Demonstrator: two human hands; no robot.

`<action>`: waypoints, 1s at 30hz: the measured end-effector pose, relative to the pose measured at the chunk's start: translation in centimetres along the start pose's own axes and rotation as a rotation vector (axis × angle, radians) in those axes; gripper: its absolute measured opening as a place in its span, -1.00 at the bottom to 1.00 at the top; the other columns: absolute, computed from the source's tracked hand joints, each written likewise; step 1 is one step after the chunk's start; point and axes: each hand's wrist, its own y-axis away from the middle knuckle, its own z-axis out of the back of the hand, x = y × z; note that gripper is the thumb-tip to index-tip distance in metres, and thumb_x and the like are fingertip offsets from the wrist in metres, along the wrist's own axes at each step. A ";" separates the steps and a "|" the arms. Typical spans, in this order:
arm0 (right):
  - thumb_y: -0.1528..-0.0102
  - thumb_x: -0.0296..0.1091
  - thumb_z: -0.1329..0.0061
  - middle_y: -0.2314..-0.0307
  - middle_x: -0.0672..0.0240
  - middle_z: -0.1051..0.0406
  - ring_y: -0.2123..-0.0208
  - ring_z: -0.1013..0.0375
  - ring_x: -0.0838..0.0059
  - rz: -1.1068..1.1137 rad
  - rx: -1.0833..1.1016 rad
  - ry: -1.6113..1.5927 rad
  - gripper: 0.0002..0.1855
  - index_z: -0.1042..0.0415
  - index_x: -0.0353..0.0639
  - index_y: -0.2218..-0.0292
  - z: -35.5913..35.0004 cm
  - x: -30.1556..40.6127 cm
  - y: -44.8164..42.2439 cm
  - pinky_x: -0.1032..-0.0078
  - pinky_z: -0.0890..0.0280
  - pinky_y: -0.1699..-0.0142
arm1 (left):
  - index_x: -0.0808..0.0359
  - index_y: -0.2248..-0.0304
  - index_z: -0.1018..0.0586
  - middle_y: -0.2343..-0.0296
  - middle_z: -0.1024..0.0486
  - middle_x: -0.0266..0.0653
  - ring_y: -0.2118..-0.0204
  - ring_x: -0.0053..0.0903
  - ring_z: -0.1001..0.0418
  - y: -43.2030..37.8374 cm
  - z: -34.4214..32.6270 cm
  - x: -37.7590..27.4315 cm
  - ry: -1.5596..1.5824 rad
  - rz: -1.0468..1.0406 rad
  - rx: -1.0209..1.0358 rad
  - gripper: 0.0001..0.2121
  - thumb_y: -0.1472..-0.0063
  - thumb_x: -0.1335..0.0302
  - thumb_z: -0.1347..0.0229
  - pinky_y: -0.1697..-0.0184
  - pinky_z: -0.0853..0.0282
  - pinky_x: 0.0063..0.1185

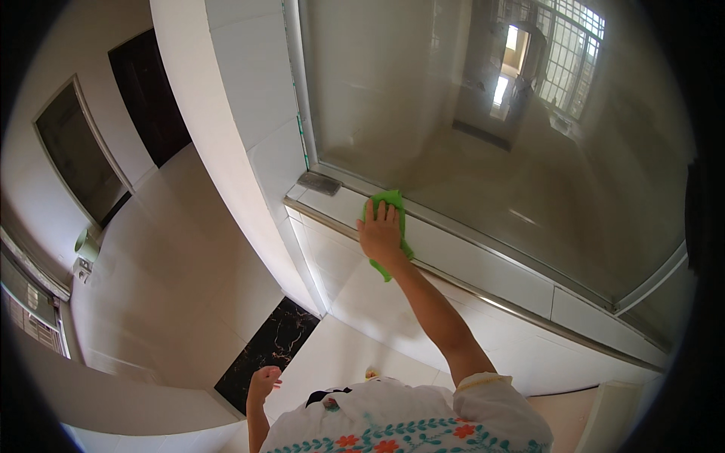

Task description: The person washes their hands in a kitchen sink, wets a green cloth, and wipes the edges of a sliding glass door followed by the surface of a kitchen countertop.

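My right hand (380, 233) lies on a green cleaning cloth (388, 198), its fingers spread and pressing the cloth onto a white-tiled ledge (464, 249). One end of the cloth hangs over the ledge's metal front trim (487, 301). Directly behind the ledge stands a large glass pane (408, 124) in a metal frame, with a barred window reflected in it. Low on the left, my left hand (264, 382) hangs in the air with loosely curled fingers, and I see nothing in it. Below it is a black marble threshold strip (277, 331).
A flat grey object (320, 184) sits at the ledge's left end, beside a tiled wall edge (249, 96). Through the opening on the left is a pale tiled floor (187, 272), with a light green bin (86, 245) by the far wall and a dark door (148, 96).
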 end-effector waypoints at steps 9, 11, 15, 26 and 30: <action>-0.01 -0.19 0.31 0.05 0.01 -0.04 0.02 0.01 0.06 0.046 0.047 -0.117 -0.47 -0.09 -0.34 0.04 -4.0 3.1 -4.5 0.22 0.18 -0.08 | 0.39 0.37 -0.46 0.52 -0.45 -0.26 0.54 -0.53 -0.45 2.1 -0.4 2.0 0.053 0.083 -0.021 -0.82 -0.03 0.45 0.00 0.56 -0.36 -0.63; 0.02 -0.23 0.27 0.08 0.03 -0.07 0.03 -0.03 0.10 0.159 -0.025 -0.155 -0.48 -0.11 -0.34 0.05 -4.8 2.8 -5.3 0.26 0.14 -0.07 | 0.39 0.37 -0.46 0.52 -0.45 -0.26 0.54 -0.53 -0.45 1.3 -0.2 2.5 0.044 0.058 -0.022 -0.81 -0.03 0.45 0.00 0.56 -0.36 -0.63; 0.06 -0.27 0.23 0.12 0.05 -0.14 0.07 -0.09 0.15 0.310 -0.090 -0.227 -0.50 -0.16 -0.34 0.09 -4.5 1.2 -5.2 0.31 0.06 -0.05 | 0.40 0.36 -0.46 0.52 -0.45 -0.25 0.55 -0.54 -0.45 0.6 -1.0 1.0 0.009 0.019 0.010 -0.80 -0.03 0.45 -0.01 0.56 -0.36 -0.64; -0.05 -0.15 0.28 0.10 0.08 -0.13 0.04 -0.08 0.16 0.122 -0.050 -0.109 -0.53 -0.12 -0.24 0.05 5.8 -6.8 7.0 0.29 0.04 -0.06 | 0.39 0.35 -0.45 0.51 -0.44 -0.23 0.53 -0.54 -0.44 -1.0 -4.3 -1.5 -0.046 -0.027 0.130 -0.79 -0.02 0.45 -0.01 0.54 -0.35 -0.64; -0.05 -0.16 0.26 0.09 0.11 -0.13 0.04 -0.10 0.19 0.064 0.001 0.004 -0.53 -0.14 -0.24 0.06 10.3 -12.4 12.2 0.33 0.02 -0.06 | 0.39 0.35 -0.45 0.51 -0.44 -0.23 0.53 -0.54 -0.43 -1.7 -5.6 -2.0 -0.082 -0.023 0.166 -0.80 -0.03 0.45 -0.01 0.53 -0.36 -0.64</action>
